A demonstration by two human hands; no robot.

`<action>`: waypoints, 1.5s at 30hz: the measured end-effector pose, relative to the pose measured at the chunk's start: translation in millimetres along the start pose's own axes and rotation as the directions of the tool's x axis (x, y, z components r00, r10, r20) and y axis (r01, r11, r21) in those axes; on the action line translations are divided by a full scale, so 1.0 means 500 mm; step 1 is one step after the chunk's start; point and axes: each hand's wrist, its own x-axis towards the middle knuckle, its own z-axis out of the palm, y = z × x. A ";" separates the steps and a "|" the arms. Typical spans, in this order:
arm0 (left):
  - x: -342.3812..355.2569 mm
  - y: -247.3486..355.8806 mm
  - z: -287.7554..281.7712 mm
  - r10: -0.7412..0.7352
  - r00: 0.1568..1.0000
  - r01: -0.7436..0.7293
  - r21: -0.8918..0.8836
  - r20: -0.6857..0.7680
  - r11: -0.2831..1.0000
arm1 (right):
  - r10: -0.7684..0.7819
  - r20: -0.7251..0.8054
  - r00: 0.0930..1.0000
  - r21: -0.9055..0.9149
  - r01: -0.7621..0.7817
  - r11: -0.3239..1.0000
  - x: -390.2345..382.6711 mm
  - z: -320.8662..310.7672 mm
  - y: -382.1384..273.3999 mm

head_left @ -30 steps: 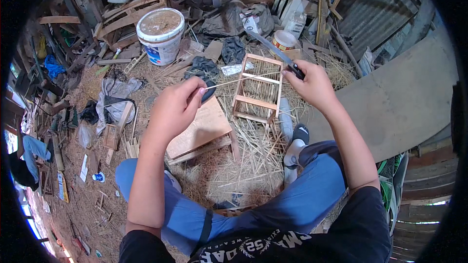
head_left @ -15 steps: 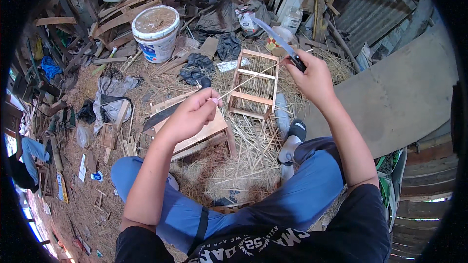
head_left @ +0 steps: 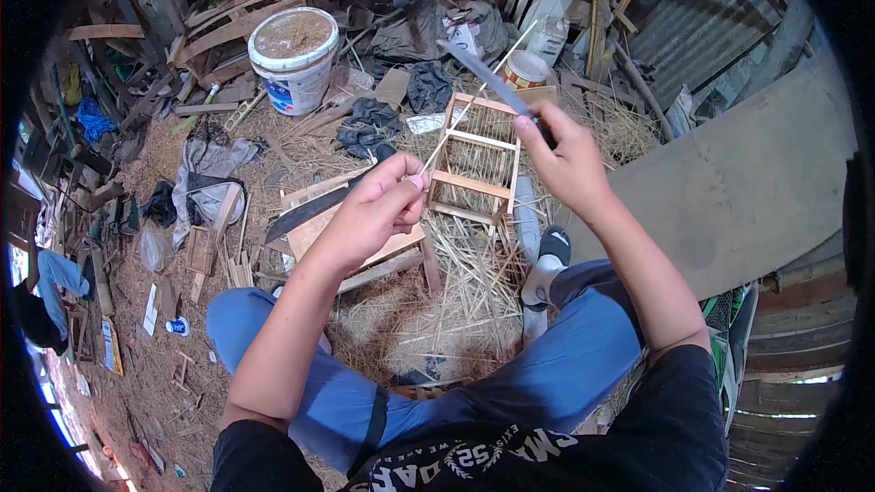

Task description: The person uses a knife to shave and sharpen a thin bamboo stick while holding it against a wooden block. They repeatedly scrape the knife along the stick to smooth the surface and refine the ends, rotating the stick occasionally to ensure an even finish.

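Observation:
My left hand [head_left: 383, 200] is closed, pinching a thin bamboo strip [head_left: 468, 107] that slants up and away to the right. A knife [head_left: 497, 84] with a black handle is gripped in my right hand [head_left: 570, 157], its blade pointing up and to the left, close to the strip. Behind my left hand, a machete [head_left: 314, 211] with a dark blade lies across a low wooden bench [head_left: 383, 252]. Just beyond the hands stands a small wooden frame [head_left: 471, 184] with rows of thin sticks in it.
Bamboo slivers [head_left: 456, 287] litter the ground between my legs. A white bucket [head_left: 293, 59] stands at the far left, near black plastic bags [head_left: 369, 126]. A large flat board [head_left: 729, 173] leans in on the right. Another person's leg [head_left: 56, 287] shows at the left edge.
The bamboo strip has swung from pointing toward my right hand to pointing up and away. My right hand has moved slightly left and down with the knife; my left hand shifted slightly right.

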 end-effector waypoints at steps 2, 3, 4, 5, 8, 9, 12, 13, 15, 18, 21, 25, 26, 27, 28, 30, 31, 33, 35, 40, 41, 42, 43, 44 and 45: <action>0.002 -0.002 0.009 -0.002 1.000 0.002 -0.019 -0.002 1.000 | -0.019 0.041 0.999 0.003 0.019 1.000 -0.003 0.015 -0.002; 0.000 -0.001 0.015 0.002 1.000 -0.002 -0.019 -0.015 1.000 | -0.033 0.061 0.998 0.007 0.033 0.999 -0.002 0.021 -0.005; -0.002 0.000 0.019 0.007 1.000 -0.007 -0.020 -0.028 1.000 | -0.015 0.110 0.994 -0.028 0.018 0.999 -0.003 0.026 -0.004; -0.002 0.000 0.022 0.008 0.999 -0.009 -0.023 -0.035 1.000 | -0.021 0.124 0.992 -0.028 0.025 0.999 -0.007 0.031 -0.008; -0.001 -0.007 0.027 0.002 0.999 -0.004 -0.051 -0.046 0.999 | -0.072 0.165 0.984 -0.057 0.082 0.995 -0.013 0.046 -0.020; 0.000 -0.004 0.028 -0.004 0.999 0.001 -0.065 -0.043 0.998 | -0.130 0.172 0.976 -0.056 0.142 0.988 -0.015 0.049 -0.024; 0.001 -0.013 0.025 0.004 1.000 -0.006 -0.113 -0.025 0.994 | -0.268 0.212 0.940 -0.041 0.283 0.958 -0.028 0.053 -0.048; 0.000 -0.017 0.023 0.012 1.000 -0.014 -0.127 -0.020 0.992 | -0.302 0.221 0.928 -0.040 0.318 0.947 -0.032 0.056 -0.054; 0.000 -0.025 0.020 0.019 0.999 -0.025 -0.141 -0.043 0.990 | -0.363 0.241 0.900 -0.040 0.383 0.923 -0.038 0.061 -0.061; -0.003 -0.019 0.037 0.073 0.987 -0.085 -0.082 -0.140 0.993 | -0.374 0.270 0.887 -0.063 0.404 0.913 -0.037 0.065 -0.070; -0.006 -0.018 0.050 0.126 0.971 -0.135 -0.029 -0.202 0.990 | -0.389 0.281 0.877 -0.101 0.430 0.897 -0.036 0.067 -0.071; -0.009 -0.029 0.052 0.150 0.967 -0.166 -0.062 -0.205 0.984 | -0.422 0.270 0.866 -0.115 0.464 0.878 -0.037 0.065 -0.071; -0.011 -0.028 0.054 0.148 0.966 -0.163 -0.053 -0.214 0.985 | -0.428 0.262 0.865 -0.116 0.469 0.876 -0.037 0.064 -0.072; -0.012 -0.025 0.057 0.146 0.964 -0.159 -0.044 -0.222 0.986 | -0.434 0.255 0.864 -0.117 0.473 0.873 -0.036 0.062 -0.073; -0.014 -0.023 0.059 0.144 0.962 -0.156 -0.035 -0.230 0.987 | -0.440 0.247 0.863 -0.118 0.477 0.871 -0.036 0.061 -0.074; -0.018 -0.022 0.063 0.129 0.965 -0.151 -0.081 -0.227 0.985 | -0.451 0.239 0.860 -0.138 0.490 0.861 -0.037 0.057 -0.078; -0.018 -0.021 0.063 0.123 0.967 -0.149 -0.103 -0.225 0.983 | -0.457 0.234 0.858 -0.149 0.496 0.855 -0.037 0.055 -0.079; -0.017 -0.022 0.054 0.120 0.979 -0.149 -0.183 -0.162 0.972 | -0.473 0.233 0.850 -0.166 0.514 0.842 -0.032 0.053 -0.077; -0.018 -0.015 0.056 0.106 0.982 -0.136 -0.203 -0.154 0.970 | -0.477 0.230 0.848 -0.178 0.519 0.836 -0.028 0.051 -0.075; -0.019 -0.014 0.059 0.091 0.984 -0.125 -0.236 -0.151 0.964 | -0.495 0.228 0.838 -0.182 0.536 0.824 -0.022 0.042 -0.071; -0.020 -0.014 0.057 0.103 0.982 -0.136 -0.208 -0.161 0.969 | -0.490 0.234 0.840 -0.182 0.533 0.826 -0.021 0.043 -0.072; -0.019 -0.014 0.056 0.115 0.979 -0.145 -0.180 -0.167 0.973 | -0.484 0.239 0.842 -0.185 0.529 0.829 -0.020 0.044 -0.072; -0.019 -0.014 0.054 0.128 0.976 -0.155 -0.150 -0.174 0.976 | -0.478 0.244 0.844 -0.186 0.524 0.831 -0.019 0.045 -0.072; -0.018 -0.012 0.054 0.130 0.970 -0.158 -0.126 -0.205 0.979 | -0.483 0.229 0.846 -0.193 0.525 0.829 -0.015 0.047 -0.069; -0.016 -0.006 0.057 0.136 0.962 -0.163 -0.099 -0.235 0.982 | -0.488 0.212 0.847 -0.200 0.527 0.826 -0.008 0.047 -0.065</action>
